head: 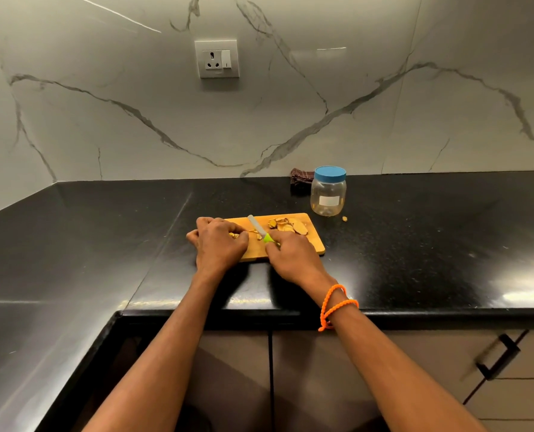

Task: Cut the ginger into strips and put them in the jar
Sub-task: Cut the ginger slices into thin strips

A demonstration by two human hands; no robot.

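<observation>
Cutting is the step you are in: your right hand (pixel 286 254) is closed around the green handle of the knife (pixel 261 232), whose pale blade angles up and away across the wooden cutting board (pixel 314 241). Your left hand (pixel 220 243) is curled, fingertips bent down onto a small piece of ginger (pixel 234 235) at the board's left side, pinning it just beside the blade. How much ginger sits under those fingers you cannot tell, since the knuckles cover most of it.

A loose pile of ginger slices (pixel 290 226) lies on the far right part of the board, flat and overlapping, not yet reduced to strips as far as can be seen. The jar (pixel 328 194) stands on the black surface (pixel 430 229) just beyond the board's far right corner, upright, with its blue lid on, and it looks empty. 1 small scrap (pixel 344 218) has landed on the surface near the jar's base. A dark cloth (pixel 301 179) lies behind the jar against the wall.

Judging by this, the task is at an early to middle stage: slicing is under way and nothing has gone into the jar. Next you need narrow, even cuts through the pinned piece, keeping your left fingertips tucked back from the edge, then the same for the pile. Before any transfer you will have to free 1 hand and take that lid off
</observation>
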